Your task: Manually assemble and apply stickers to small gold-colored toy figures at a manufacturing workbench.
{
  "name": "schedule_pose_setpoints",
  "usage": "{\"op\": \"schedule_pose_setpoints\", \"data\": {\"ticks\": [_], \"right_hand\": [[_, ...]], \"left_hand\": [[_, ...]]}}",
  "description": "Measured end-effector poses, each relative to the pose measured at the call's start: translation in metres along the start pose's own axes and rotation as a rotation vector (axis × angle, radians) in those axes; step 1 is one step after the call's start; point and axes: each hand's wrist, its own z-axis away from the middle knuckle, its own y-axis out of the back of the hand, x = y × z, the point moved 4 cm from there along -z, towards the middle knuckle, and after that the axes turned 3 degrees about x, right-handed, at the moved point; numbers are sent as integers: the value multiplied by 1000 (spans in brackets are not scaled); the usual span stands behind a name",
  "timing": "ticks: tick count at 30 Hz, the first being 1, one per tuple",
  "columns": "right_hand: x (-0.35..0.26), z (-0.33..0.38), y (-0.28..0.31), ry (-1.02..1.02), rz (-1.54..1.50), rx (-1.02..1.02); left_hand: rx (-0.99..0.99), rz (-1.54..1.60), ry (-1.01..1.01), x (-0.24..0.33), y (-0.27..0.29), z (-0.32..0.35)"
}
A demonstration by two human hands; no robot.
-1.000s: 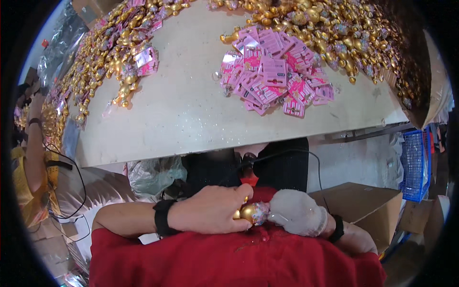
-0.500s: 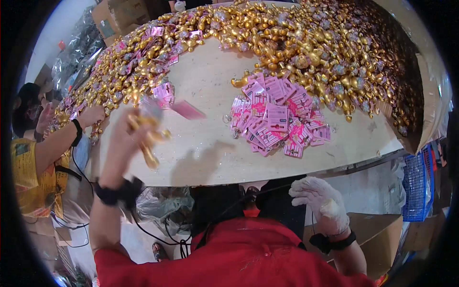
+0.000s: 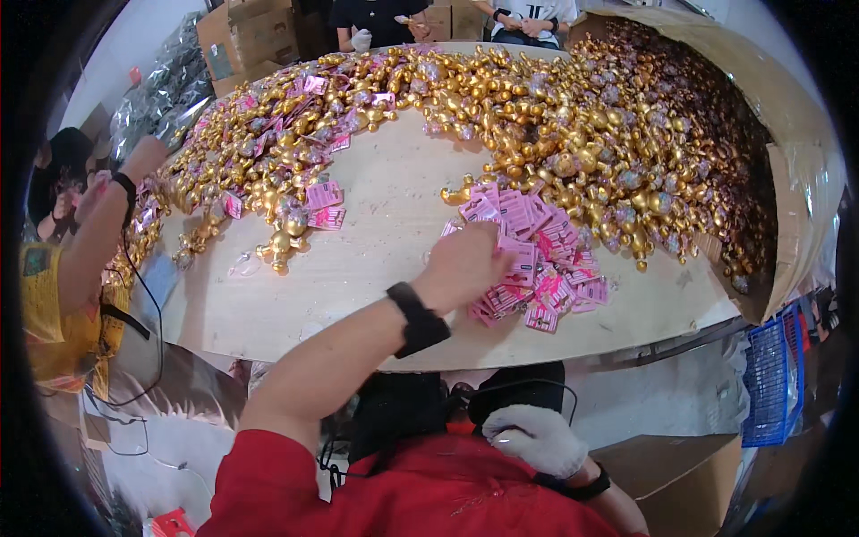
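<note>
My bare left hand [image 3: 461, 267] reaches over the heap of pink printed cards [image 3: 559, 255] right of the table's middle. Its fingers are bent down in a pinch at a pink card, with the fingertips partly hidden. Close to my body, beyond the table's near edge, my right hand [image 3: 537, 440] wears a white glove. The gloved fingers are curled in, and whatever they hold, if anything, cannot be made out. A shiny gold balloon-animal-like figure [image 3: 284, 234] with a clear, glittery part lies at the left, beside two pink cards [image 3: 325, 206].
Gold figures [image 3: 591, 152] are heaped across the far side of the table [image 3: 358, 295]. A large cardboard box [image 3: 787, 224] spills more at the right. A blue basket [image 3: 769, 380] hangs low right. A co-worker's arm [image 3: 94, 224] is at the left; two people [image 3: 380, 22] sit opposite.
My left hand has let go of the gold figure, now lying at the left, and moved right to the pink cards. My gloved right hand has drawn left and nearer my body, its fingers curling.
</note>
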Motion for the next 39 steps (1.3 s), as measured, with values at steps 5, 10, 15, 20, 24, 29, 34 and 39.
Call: {"op": "schedule_pose_setpoints", "data": {"ticks": [5,10,15,20,24,29,34,39], "right_hand": [[3,5,4,-54,34,-24],[7,0,12,30,9,80],[-22,-17,49,46,-94,315],[-35,-83,93,146,-164,707],[-42,-133,97,48,-210,730],[-47,-155,92,-6,-323,788],[-51,-155,93,-17,-403,823],[-46,-151,116,-39,-622,696]], "left_hand": [[74,-140,-130,13,-36,-7],[96,156,54,-3,-37,-18],[163,614,285,-26,-14,-30],[179,1112,520,-17,-8,-21],[190,1086,484,-16,-16,-17],[200,1014,413,-24,-19,-17],[164,1105,417,-22,-21,-15],[132,997,414,-34,-16,-11]]}}
